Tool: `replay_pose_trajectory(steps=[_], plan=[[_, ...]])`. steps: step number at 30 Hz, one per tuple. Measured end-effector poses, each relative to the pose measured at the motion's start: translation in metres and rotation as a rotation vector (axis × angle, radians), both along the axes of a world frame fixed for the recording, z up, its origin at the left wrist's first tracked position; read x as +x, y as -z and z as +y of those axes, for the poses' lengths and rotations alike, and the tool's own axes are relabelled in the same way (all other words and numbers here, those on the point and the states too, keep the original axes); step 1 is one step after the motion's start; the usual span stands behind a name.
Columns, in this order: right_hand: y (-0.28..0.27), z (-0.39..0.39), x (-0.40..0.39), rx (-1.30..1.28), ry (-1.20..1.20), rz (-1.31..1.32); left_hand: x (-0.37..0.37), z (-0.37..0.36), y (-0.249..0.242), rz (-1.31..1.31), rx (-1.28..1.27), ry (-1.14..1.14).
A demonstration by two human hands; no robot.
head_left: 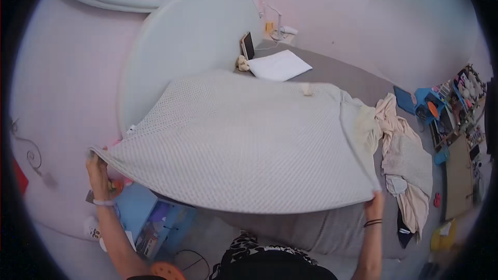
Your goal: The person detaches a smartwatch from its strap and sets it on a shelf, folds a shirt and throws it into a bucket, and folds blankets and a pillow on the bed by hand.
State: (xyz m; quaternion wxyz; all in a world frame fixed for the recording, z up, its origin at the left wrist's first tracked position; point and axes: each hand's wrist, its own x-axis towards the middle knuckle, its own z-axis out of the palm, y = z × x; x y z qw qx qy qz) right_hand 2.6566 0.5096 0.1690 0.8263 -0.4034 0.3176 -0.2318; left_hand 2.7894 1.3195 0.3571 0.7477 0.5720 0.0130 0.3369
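A large pale grey blanket [244, 145] with a fine textured pattern is spread wide in the air over the bed. My left hand [97, 173] is closed on its near left corner, beside the headboard. Its near right corner is gripped in my right hand [374, 205], above the side of the bed. Between my hands the near edge sags in a curve. The far part reaches toward a white pillow [280, 65], and much of the mattress is hidden beneath the fabric.
A grey sheet [337, 68] covers the bed. Crumpled pink and beige clothes or bedding [407, 158] lie at the right. A blue bedside cabinet [136, 210] stands below my left hand. The round headboard [192, 36] rises behind, and shelves [467, 93] line the far right.
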Motion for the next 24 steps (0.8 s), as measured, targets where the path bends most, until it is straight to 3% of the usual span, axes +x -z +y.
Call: replay_pose_trajectory(steps=[2,3,5,7,9,10,11,12,17,18,19,24], plan=[[0.063,0.029,-0.004,0.114,0.056,0.159,0.011,0.003,0.012,0.306,0.307,0.022],[0.078,0.056,-0.002,0.123,0.062,0.240,0.026,0.015,0.033,0.314,0.316,0.038],[0.111,0.094,0.005,0.146,0.010,0.304,0.079,0.034,0.084,0.558,0.650,0.050],[0.105,0.137,0.023,0.064,0.011,0.488,0.098,-0.071,0.073,0.574,0.688,0.188],[0.091,0.171,0.042,0.035,-0.022,0.474,0.119,-0.132,0.122,0.414,1.037,0.491],[0.080,0.181,0.050,0.062,-0.025,0.410,0.127,-0.158,0.157,0.371,1.331,0.588],[0.068,0.188,0.058,0.021,-0.047,0.397,0.123,-0.201,0.171,-0.205,1.531,0.654],[0.057,0.193,0.067,-0.023,-0.078,0.385,0.111,-0.248,0.177,0.287,1.219,0.931],[0.005,0.230,0.084,0.000,-0.211,0.274,0.037,-0.425,0.135,0.234,1.203,1.065],[0.004,0.238,0.085,-0.045,-0.227,0.259,0.026,-0.447,0.135,0.153,1.355,1.006],[0.004,0.241,0.085,-0.091,-0.245,0.245,0.020,-0.462,0.136,0.068,1.501,0.940],[0.027,0.230,0.082,-0.017,-0.197,0.143,0.015,-0.487,0.173,0.078,1.532,0.926]])
